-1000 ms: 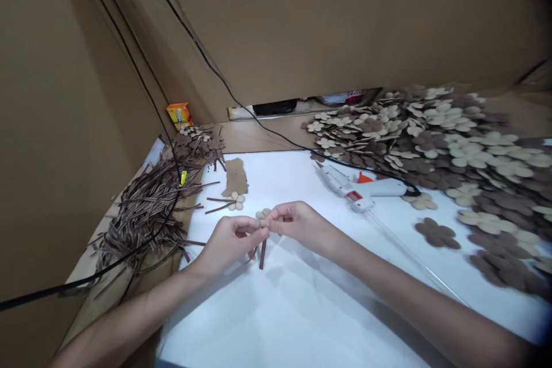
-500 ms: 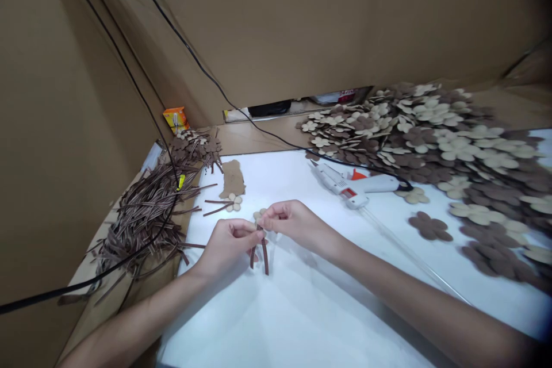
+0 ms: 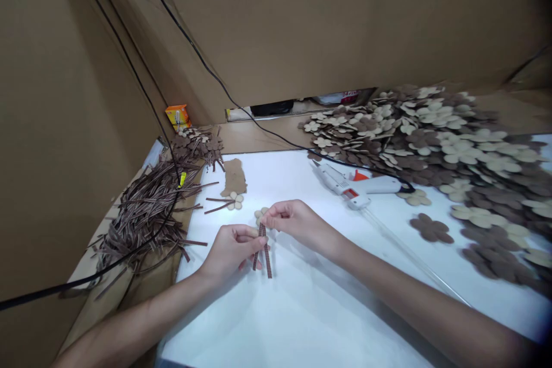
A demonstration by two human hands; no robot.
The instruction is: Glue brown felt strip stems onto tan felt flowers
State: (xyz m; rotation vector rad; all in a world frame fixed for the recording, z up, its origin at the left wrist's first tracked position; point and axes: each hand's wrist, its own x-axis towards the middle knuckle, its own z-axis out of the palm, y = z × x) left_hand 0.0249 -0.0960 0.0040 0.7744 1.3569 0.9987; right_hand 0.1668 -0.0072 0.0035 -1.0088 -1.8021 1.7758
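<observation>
Between my two hands is a brown ribbon strip [image 3: 268, 256], folded so that its two tails hang down toward me. My left hand [image 3: 233, 248] pinches it below the fold, thumb on top. At the upper end, my right hand [image 3: 288, 218] has its fingertips closed on the strip. A beige felt flower [image 3: 260, 214] lies just behind the right fingertips and is partly covered by them. Farther back on the white table [image 3: 241, 322] lies another beige flower [image 3: 235, 201] with two ribbon tails.
A tangled heap of brown ribbon strips [image 3: 144, 213] is at the left. A glue gun [image 3: 351, 187] with a clear glue stick lies right of my hands. Brown and beige felt flowers [image 3: 457, 149] pile up at the right. A black cable [image 3: 207, 69] crosses the cardboard wall.
My left hand has shifted slightly down and right, and the ribbon tails hang a little lower and straighter. My right hand stays almost in place. The view has tilted slightly.
</observation>
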